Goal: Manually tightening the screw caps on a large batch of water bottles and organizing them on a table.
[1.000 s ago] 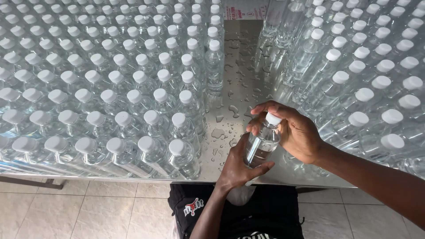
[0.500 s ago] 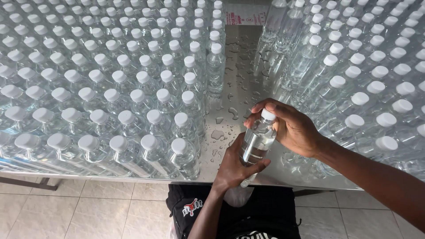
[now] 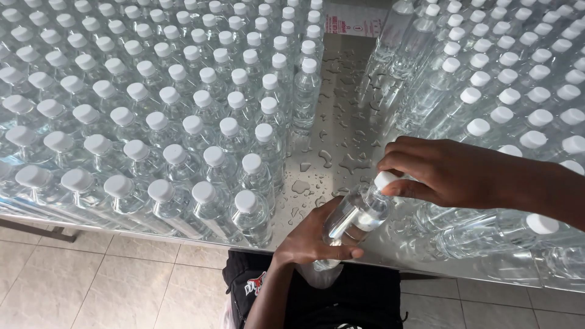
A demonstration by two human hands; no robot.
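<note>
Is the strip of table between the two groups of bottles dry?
No, the bare metal table between the two blocks of capped bottles is dotted with water drops and small puddles.

Clear glossy plastic bottle (image 3: 355,214), matt white plastic cap (image 3: 385,180), wet shiny metal table (image 3: 341,128), glazed floor tiles (image 3: 122,286)

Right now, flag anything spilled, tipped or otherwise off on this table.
Water droplets lie scattered on the bare metal table between the two blocks of upright capped bottles. One bottle lies on its side by the right block. The left hand and right hand hold a tilted bottle.
</note>
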